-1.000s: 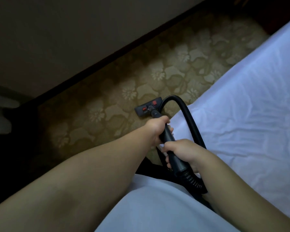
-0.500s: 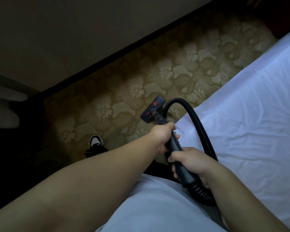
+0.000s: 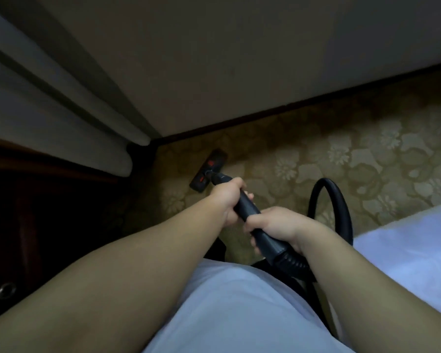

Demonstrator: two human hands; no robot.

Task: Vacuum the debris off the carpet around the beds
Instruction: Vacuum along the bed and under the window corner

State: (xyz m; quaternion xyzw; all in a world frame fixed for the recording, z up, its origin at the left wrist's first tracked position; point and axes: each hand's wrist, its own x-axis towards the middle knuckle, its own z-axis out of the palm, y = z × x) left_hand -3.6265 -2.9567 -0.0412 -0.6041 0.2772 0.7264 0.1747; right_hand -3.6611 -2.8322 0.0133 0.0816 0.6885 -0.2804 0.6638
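Open strip of olive floral carpet [image 3: 341,174] runs between beige wall [image 3: 239,72] and white-sheeted bed [image 3: 405,250]. Black looped vacuum hose [image 3: 341,200] stands beside the bed edge. Left: pale curtain folds [image 3: 61,123] and dark wooden cabinet [image 3: 36,225] close the corner.

No text, label, brand or number can be read anywhere in view. Vacuum floor head [image 3: 208,171], on the carpet by the wall corner: two red patches on its top, too small and dim to tell whether they carry any marking. Vacuum wand [image 3: 248,206]: plain dark surface where it shows, with no legible print.
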